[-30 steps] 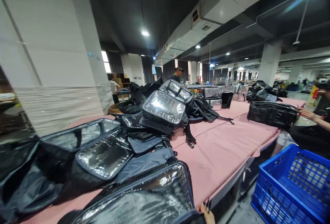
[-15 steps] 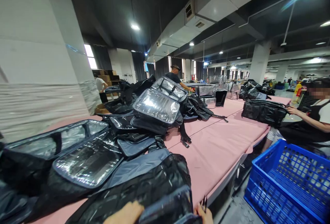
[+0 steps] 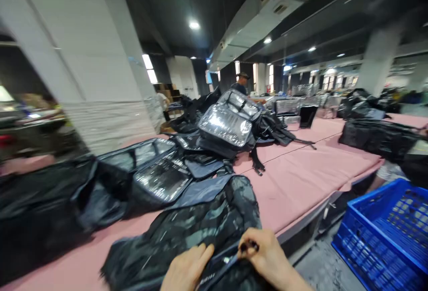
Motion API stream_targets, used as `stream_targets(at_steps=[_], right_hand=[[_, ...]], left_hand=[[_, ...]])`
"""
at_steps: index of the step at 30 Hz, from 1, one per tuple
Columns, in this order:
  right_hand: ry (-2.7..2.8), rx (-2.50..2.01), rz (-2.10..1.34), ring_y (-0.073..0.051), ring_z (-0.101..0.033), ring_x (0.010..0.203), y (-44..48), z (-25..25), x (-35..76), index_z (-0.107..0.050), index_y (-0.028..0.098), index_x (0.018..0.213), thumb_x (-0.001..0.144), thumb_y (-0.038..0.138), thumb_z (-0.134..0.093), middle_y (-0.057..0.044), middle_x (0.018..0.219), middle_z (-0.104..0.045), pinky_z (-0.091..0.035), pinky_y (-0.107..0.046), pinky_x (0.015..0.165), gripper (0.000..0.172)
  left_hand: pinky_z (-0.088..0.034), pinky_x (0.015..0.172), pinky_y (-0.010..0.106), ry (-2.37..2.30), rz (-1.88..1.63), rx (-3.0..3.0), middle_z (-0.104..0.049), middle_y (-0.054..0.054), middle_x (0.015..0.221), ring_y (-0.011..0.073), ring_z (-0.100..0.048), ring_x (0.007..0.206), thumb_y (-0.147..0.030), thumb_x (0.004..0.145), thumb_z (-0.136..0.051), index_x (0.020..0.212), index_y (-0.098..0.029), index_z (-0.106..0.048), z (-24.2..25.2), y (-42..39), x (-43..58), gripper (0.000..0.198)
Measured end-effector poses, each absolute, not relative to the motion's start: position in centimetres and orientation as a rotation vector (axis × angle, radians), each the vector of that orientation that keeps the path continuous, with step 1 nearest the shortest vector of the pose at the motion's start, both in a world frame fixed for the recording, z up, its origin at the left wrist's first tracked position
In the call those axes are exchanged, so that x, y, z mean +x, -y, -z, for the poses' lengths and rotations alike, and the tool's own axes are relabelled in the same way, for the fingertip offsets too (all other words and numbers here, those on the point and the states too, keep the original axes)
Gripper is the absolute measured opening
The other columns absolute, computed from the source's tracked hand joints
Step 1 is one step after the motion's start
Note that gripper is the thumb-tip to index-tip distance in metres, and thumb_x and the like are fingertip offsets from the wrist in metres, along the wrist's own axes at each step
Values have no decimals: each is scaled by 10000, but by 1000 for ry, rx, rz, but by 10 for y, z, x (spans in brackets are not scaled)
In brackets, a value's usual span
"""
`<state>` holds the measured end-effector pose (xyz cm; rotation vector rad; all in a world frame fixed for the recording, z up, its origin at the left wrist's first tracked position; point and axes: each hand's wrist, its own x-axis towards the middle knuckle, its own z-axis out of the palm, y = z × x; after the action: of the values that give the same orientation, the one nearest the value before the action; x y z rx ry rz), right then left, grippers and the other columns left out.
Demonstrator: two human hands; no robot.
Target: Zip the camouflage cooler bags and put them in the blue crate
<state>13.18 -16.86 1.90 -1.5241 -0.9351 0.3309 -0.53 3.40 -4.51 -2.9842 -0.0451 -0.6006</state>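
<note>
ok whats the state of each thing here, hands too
left hand, fingers on the dark patterned bag
right hand, curled shut around a small dark object
small dark object, gripped, too blurred to identify
dark patterned bag, lying down, outer side up
silver-lined bag, open on the pile, lining showing
pink cloth, spread over the table, wrinkled
blue crate, upright, open-topped
ceiling light, lit

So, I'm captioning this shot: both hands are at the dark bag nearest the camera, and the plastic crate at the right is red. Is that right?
Not quite: the plastic crate at the right is blue, as the head view shows. The left hand and right hand are indeed at the dark bag nearest the camera.
</note>
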Motion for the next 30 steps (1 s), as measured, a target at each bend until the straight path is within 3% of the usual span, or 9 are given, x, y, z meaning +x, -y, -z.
stream_targets(at_steps=[2,4,7,12,16,19,22,27,30], right_hand=[[723,-1451,-364,-91,-477,467,180,-25,140,-614,168,570,593,263,-686,13,517,-563,-322,-187,440,122],[598,-1410,-390,-44,-308,371,197,-24,158,-580,161,602,693,401,-634,19,504,-511,-209,-190,374,261],[433,-1335,-420,-13,-187,355,214,-19,173,-563,155,670,692,486,-656,14,548,-513,-143,-203,375,344],[784,-1578,-456,-68,-389,397,184,-16,123,-618,166,662,684,313,-693,19,503,-521,-270,-201,416,166],[1111,-1626,-462,-114,-533,529,145,-17,99,-654,199,697,701,219,-655,16,609,-610,-391,-213,531,21],[1108,-1601,-337,-153,-602,741,140,-26,111,-659,203,763,753,271,-625,-30,843,-653,-455,-237,675,76],[1196,-1607,-131,-180,-607,848,150,-31,126,-652,207,772,783,356,-618,-59,939,-633,-475,-256,732,153],[1489,-1837,190,-211,-640,778,168,2,165,-658,261,999,766,566,-576,-50,990,-664,-506,-280,638,392],[1606,-1812,243,-208,-637,686,173,35,183,-691,295,816,790,593,-485,-41,864,-679,-523,-291,627,363]], left_hand=[[-460,632,224,128,426,-2977,-619,24,798,154,-587,723,-11,703,-403,1042,-244,-608,30,-30,-9,460],[-442,627,234,272,340,-2970,-597,32,788,163,-573,731,-31,741,-415,1060,-225,-590,19,-26,-9,412],[-428,626,241,369,271,-3002,-571,36,793,167,-551,741,-44,798,-393,1105,-225,-553,15,-16,-6,390],[-419,649,245,373,106,-3099,-556,38,810,165,-542,756,-85,827,-418,1068,-214,-550,17,9,8,304],[-418,682,252,472,91,-3305,-578,19,812,172,-548,786,-292,825,-565,991,-235,-605,-2,6,20,180],[-421,772,237,162,254,-3685,-623,7,928,163,-560,897,-356,797,-628,1035,-250,-626,-19,7,28,260],[-408,813,233,-179,425,-3803,-641,10,1029,154,-564,943,-276,802,-624,1024,-218,-649,-24,23,33,231],[-354,825,297,271,773,-3521,-664,3,925,149,-556,896,-279,863,-543,854,-232,-696,-15,14,2,160],[-359,813,287,749,1171,-3354,-661,8,834,130,-558,829,-299,879,-519,765,-227,-701,-4,-13,-67,226]])
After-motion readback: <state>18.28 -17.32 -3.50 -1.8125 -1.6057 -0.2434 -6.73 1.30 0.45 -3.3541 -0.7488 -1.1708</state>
